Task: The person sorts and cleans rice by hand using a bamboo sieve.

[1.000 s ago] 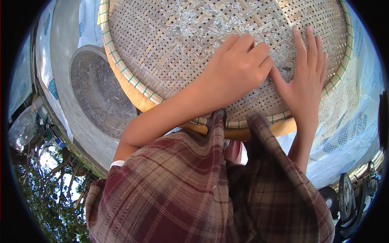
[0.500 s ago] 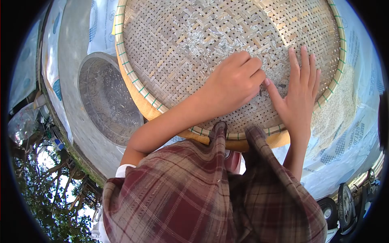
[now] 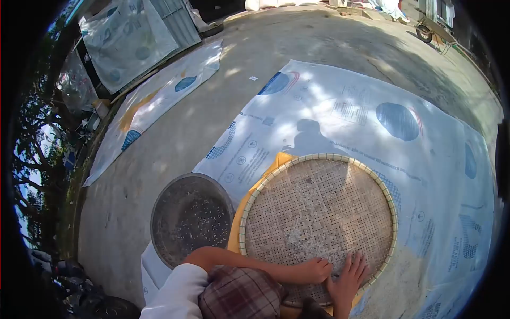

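A round woven bamboo tray (image 3: 319, 196) with a pale bound rim lies in front of me. White grains that look like rice (image 3: 303, 239) are scattered on its weave, mostly near the hands. My left hand (image 3: 317, 270) is closed low over the near part of the tray, fingers curled down; what they pinch, if anything, is hidden. Just to its right, my right hand (image 3: 348, 276) rests open on the weave with its fingers spread. The thumb of my right hand is close to the left fist.
A dark round basin (image 3: 170, 212) with scattered grains inside stands left of the tray. Yellow material (image 3: 237, 226) shows under the tray's left edge. Beneath lies a printed white sheet (image 3: 329, 101). Another sheet (image 3: 159, 114) is farther left; a wheelbarrow (image 3: 438, 34) stands far right.
The view has tilted upward, so the yard beyond now shows and the tray appears lower and smaller. Both hands stay at the tray's near part, the left closed and the right spread.
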{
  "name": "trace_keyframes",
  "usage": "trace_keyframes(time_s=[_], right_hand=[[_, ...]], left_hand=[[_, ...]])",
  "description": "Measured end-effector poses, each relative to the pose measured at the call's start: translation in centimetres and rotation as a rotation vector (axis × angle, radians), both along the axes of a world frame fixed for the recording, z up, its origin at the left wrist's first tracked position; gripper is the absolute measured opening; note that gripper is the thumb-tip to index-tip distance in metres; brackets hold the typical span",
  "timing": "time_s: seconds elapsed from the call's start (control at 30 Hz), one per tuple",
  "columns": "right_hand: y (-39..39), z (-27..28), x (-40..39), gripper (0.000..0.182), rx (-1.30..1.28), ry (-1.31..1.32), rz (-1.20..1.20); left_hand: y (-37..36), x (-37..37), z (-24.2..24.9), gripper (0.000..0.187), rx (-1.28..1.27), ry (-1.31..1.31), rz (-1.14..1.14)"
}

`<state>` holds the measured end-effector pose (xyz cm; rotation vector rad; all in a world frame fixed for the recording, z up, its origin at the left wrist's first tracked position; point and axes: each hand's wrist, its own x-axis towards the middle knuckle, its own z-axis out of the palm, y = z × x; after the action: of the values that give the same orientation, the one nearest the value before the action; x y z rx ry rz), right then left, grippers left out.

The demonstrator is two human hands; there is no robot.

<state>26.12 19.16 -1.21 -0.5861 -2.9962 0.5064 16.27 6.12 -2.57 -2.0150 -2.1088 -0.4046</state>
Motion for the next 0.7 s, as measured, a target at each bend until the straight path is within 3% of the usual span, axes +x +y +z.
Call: trace_keyframes(time_s=[0.2,0.27,0.3,0.37,0.5,0.57,0.7], right_hand=[[-0.3,0.6,0.1,0.079,-0.013,0.027,-0.003],[-0.3,0.7,0.2,0.08,-0.029,0.038,0.015],[-0.2,0.8,0.3,0.08,-0.048,0.029,0.027],[-0.2,0.0,0.4,0.08,-0.027,0.021,0.018],[-0.5,0.6,0.3,0.072,-0.02,0.014,0.012],[-0.6,0.7,0.4,0.076,-0.035,0.024,0.004],[-0.4,1.2,0.3,0.081,-0.051,0.003,0.021]], left_hand=[[-0.5,-1.0,-1.0,0.017,0.037,-0.095,-0.061],[-1.1,-1.3,-0.3,0.014,0.014,-0.689,0.006],[-1.4,-1.5,0.2,0.014,0.028,-0.683,-0.007],[-2.1,-2.1,1.8,0.013,-0.055,-1.112,0.176],[-3.5,-3.2,1.2,0.015,0.025,-1.303,0.348],[-4.0,-3.1,1.4,0.012,0.192,-1.541,0.409],[-5.1,-3.0,0.7,0.011,0.26,-1.647,0.341]])
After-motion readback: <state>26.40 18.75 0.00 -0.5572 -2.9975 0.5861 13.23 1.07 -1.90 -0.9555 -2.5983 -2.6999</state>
